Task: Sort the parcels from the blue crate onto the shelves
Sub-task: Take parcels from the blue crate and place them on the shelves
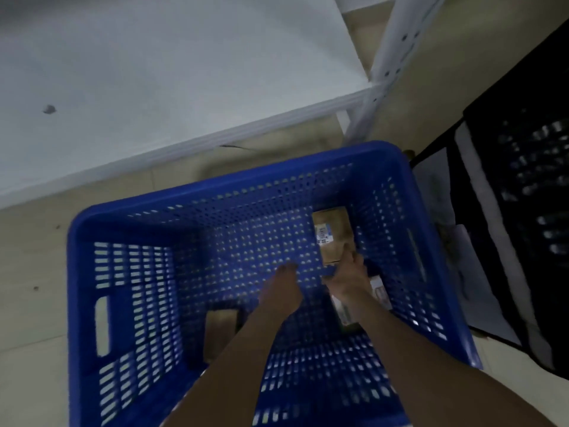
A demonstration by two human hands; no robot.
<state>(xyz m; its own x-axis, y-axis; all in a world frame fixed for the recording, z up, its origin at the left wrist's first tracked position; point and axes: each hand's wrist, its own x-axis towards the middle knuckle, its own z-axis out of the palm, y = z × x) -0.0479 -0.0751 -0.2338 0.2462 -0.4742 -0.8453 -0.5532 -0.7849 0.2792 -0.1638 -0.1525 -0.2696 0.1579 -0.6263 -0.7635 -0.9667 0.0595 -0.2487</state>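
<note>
Down in the blue crate (215, 191), the right hand (348, 274) meets the near end of a brown parcel (332, 232); whether it grips yet cannot be told. The left hand (281, 289) hangs loose, holding nothing. Best to clasp the parcel's sides firmly and lift straight toward the white shelf (184, 87).

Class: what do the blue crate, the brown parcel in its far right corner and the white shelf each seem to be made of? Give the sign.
Blue crate: moulded plastic, slightly glossy; regular perforated walls and rounded rim.
Brown parcel: cardboard or kraft paper, matt, with a white printed label; blur leaves it open.
White shelf: probably painted metal or board, smooth matt; holed upright post.
</note>
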